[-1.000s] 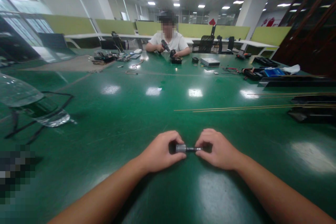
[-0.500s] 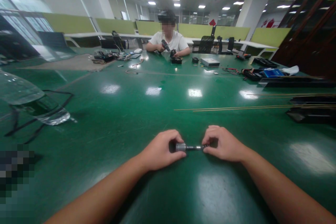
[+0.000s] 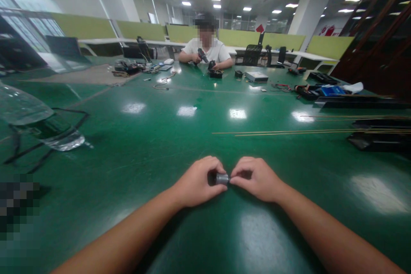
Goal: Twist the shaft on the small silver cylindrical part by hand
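Observation:
Both hands rest on the green table near its front edge. My left hand is curled around a small silver metal cylinder, only whose right end shows. My right hand is closed too, its fingertips pinched right against that end. The thin dark rod that stuck out of the cylinder is hidden inside my right fingers.
A clear plastic bottle lies over a black wire stand at the left. Thin brass rods and black trays lie at the right. A person in a white shirt sits across the table holding a drill, among scattered tools.
My right hand has slid left along the rod until it meets the cylinder. The rod, visible before, is now covered. My left hand has stayed put.

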`<action>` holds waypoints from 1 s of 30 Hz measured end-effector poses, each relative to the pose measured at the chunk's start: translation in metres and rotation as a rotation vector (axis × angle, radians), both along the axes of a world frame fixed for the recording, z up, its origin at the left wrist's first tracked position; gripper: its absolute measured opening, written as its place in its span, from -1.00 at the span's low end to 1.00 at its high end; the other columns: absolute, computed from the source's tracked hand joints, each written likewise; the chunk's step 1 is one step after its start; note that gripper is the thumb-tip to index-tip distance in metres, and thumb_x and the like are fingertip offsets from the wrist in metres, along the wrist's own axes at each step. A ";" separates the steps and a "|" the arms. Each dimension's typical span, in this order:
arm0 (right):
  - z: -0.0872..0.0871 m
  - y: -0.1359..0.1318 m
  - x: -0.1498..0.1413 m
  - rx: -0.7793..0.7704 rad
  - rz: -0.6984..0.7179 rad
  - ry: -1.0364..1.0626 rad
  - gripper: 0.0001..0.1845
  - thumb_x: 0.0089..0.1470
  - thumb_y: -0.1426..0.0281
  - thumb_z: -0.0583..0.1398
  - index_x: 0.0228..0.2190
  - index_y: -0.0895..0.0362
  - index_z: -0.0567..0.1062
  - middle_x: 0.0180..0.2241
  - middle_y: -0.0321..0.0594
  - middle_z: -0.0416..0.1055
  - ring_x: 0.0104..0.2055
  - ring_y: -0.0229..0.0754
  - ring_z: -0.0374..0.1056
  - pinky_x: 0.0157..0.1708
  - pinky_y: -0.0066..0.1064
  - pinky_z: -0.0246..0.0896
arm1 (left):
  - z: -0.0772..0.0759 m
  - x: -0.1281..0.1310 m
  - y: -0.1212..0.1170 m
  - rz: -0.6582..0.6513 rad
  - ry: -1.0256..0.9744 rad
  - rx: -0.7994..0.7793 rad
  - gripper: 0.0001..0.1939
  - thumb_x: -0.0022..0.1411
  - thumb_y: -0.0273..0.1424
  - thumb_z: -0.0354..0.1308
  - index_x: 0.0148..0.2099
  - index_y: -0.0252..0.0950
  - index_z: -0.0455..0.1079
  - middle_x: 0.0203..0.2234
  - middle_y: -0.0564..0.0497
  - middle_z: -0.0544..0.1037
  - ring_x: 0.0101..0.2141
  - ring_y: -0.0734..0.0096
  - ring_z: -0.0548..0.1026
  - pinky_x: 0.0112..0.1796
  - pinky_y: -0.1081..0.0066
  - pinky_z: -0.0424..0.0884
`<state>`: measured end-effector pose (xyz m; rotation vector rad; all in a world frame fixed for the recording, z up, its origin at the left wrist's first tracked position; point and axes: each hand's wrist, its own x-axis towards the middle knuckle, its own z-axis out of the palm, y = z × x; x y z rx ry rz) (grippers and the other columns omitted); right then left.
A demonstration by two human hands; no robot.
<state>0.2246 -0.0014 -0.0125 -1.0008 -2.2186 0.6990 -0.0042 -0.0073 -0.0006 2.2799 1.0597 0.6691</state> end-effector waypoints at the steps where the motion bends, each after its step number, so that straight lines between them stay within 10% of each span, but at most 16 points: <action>1: -0.001 -0.001 -0.004 0.003 -0.001 0.012 -0.96 0.04 0.40 0.32 -0.41 0.09 0.62 -0.41 -0.25 0.55 -0.32 -0.20 0.42 -0.25 -0.35 0.26 | 0.000 0.000 0.000 0.001 -0.005 0.004 -0.79 0.01 -0.44 0.36 -0.27 -0.28 0.42 -0.33 0.02 0.51 -0.26 0.30 0.46 -0.23 0.38 0.33; 15: 0.004 0.005 0.032 -0.117 -0.069 -0.130 -0.82 -0.06 0.46 0.38 -0.33 0.03 0.67 -0.42 -0.27 0.51 -0.36 -0.24 0.40 -0.36 -0.43 0.24 | -0.002 -0.002 0.002 0.043 0.021 -0.064 -0.80 0.09 -0.37 0.33 -0.27 -0.31 0.40 -0.38 0.03 0.48 -0.38 0.39 0.42 -0.34 0.45 0.29; 30: -0.013 -0.005 -0.020 -0.068 -0.223 0.000 -0.81 -0.15 0.48 0.39 -0.38 0.08 0.60 -0.47 -0.31 0.48 -0.41 -0.24 0.33 -0.40 -0.42 0.15 | -0.005 0.001 0.003 0.043 -0.025 -0.018 -0.82 0.07 -0.37 0.32 -0.27 -0.31 0.44 -0.37 0.01 0.52 -0.34 0.36 0.46 -0.29 0.43 0.34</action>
